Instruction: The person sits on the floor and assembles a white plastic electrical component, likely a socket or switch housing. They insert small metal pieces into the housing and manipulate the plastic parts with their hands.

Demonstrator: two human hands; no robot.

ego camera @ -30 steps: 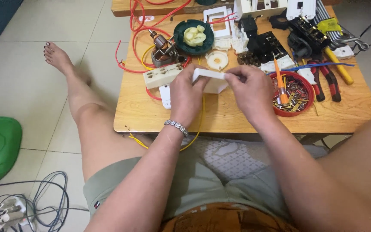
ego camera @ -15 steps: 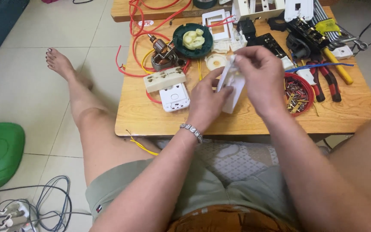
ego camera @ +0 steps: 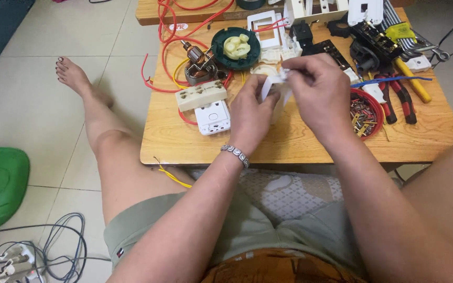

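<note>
- Both hands are up over the middle of the low wooden worktop (ego camera: pixel 300 144), working on a small white plastic piece (ego camera: pixel 272 89) — looks like a switch or socket part. It's held off the surface, tipped up on edge, probably so the person can get at its top end.
- Left hand (ego camera: pixel 250 112) has a closed grip around the lower side of the piece, fingers wrapped from the left, acting as the steadying hand. A beaded bracelet (ego camera: pixel 235 154) sits on that wrist.
- Right hand (ego camera: pixel 318 91) is curled over the top, fingertips pinched shut on the piece's upper edge. What exactly is between those fingertips is too small to tell.
- Loose stuff is parked within arm's reach: a cream socket strip (ego camera: pixel 201 95) and a white switch module (ego camera: pixel 213 118) lie just left of the hands, a red bowl of small parts (ego camera: pixel 365 110) sits right beside the right hand, and red-handled pliers (ego camera: pixel 394 97) are further right. Handy layout, nothing needs a stretch.
- Behind the hands there's a green dish (ego camera: pixel 235 48) with pale bits in it, a motor armature (ego camera: pixel 199 63) and red wire (ego camera: pixel 166 50) looping around.
- Versus half a second ago: the white piece is higher and more hidden behind the fingers, and the right hand has shifted from the side to over the top. A second back the piece was flat between both hands; now it's upright.
</note>
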